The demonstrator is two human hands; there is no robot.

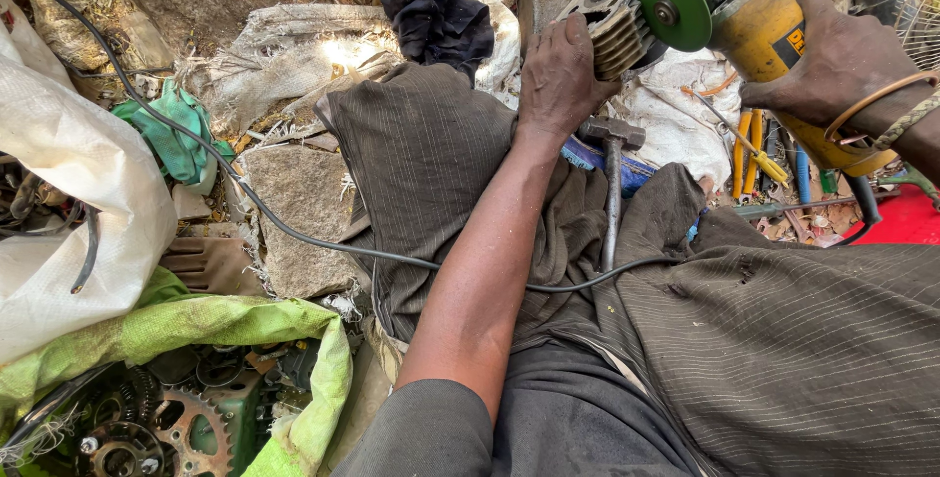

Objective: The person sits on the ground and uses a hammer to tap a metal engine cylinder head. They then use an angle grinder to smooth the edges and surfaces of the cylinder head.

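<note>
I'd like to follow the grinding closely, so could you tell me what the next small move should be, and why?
Probably lower the green disc onto the finned metal part: the right hand holds the yellow grinder just beside it, and the left hand already steadies the part.

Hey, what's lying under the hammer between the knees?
The hammer rests on a blue object by its head and on dark striped trouser cloth along its handle. A black cable crosses near the handle's end. The ground beneath is covered.
</note>
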